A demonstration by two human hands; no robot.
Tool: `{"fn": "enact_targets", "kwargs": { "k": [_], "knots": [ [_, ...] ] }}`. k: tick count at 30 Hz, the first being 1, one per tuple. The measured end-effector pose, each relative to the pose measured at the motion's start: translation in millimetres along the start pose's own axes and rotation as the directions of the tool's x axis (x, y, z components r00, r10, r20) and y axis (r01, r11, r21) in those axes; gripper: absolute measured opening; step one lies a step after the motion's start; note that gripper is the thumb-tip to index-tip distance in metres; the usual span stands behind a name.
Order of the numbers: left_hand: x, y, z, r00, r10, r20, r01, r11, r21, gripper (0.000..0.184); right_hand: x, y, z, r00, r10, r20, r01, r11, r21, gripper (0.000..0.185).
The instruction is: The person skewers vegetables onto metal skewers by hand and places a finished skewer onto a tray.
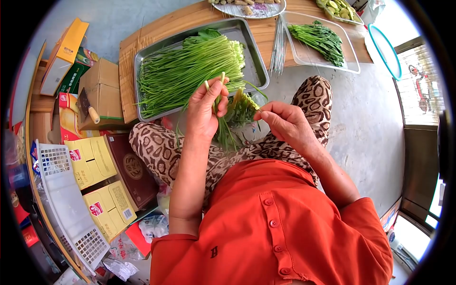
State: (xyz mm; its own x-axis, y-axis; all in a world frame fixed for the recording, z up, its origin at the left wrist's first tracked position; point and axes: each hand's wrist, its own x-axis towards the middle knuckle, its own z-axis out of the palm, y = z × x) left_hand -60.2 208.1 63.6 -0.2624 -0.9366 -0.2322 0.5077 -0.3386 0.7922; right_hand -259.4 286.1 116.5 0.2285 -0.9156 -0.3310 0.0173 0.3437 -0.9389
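My left hand is closed around a few green chives; their pale cut ends stick up past the fingers and the leaves hang down. My right hand pinches one end of a row of chives packed side by side, apparently threaded on a thin skewer mostly hidden by them. The row hangs between my hands, above my lap. Just beyond them, a metal tray holds a large pile of loose chives.
Thin metal skewers lie beside a clear plastic tray with bundled greens. Bamboo skewers are left of the metal tray. A plate stands behind. Boxes and a white basket crowd the left.
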Motion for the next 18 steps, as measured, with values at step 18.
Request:
{"fn": "enact_targets", "kwargs": {
  "k": [18],
  "knots": [
    [0.0,0.5,0.1,1.000,-0.007,-0.010,0.007,0.999,-0.035,0.021,0.9,-0.7,0.9,1.000,-0.009,-0.002,0.008,0.999,-0.043,0.022]
  ]
}}
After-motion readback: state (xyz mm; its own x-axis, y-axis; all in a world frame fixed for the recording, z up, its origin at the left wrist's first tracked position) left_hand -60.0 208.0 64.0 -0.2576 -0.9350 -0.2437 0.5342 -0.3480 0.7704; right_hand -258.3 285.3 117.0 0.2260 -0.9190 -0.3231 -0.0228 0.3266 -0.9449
